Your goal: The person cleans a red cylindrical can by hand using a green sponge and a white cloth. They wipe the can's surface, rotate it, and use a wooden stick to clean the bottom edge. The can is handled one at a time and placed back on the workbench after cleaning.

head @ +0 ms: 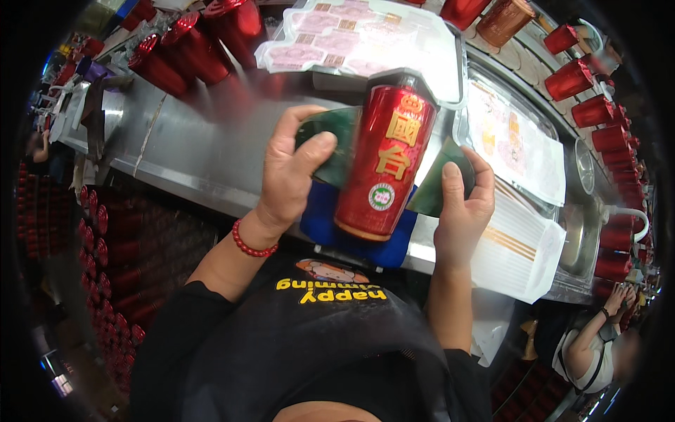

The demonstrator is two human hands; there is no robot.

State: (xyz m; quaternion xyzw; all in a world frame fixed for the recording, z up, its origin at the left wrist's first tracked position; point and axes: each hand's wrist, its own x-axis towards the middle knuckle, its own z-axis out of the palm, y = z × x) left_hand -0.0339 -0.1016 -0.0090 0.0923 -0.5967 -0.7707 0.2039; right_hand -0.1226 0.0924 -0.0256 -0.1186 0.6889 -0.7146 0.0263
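A glossy red bottle [387,163] with raised gold characters and a round green-and-white emblem lies before me, its neck end pointing away, over a blue cloth [321,208]. On its left, my left hand [295,163] grips a flexible dark green scraper sheet [337,142], whose edge meets or nearly meets the bottle's side. My right hand [461,195] pinches a second green scraper sheet [435,182] close to the bottle's right side. Whether either sheet presses on the bottle I cannot tell. Part of the blue cloth is hidden under the bottle.
Printed decal sheets [364,37] lie in a tray beyond the bottle; more sheets [517,142] are at the right, by a sink [577,242] with a white faucet. Red bottles [195,47] stand at the back left and along the right. A co-worker [590,348] is at the lower right.
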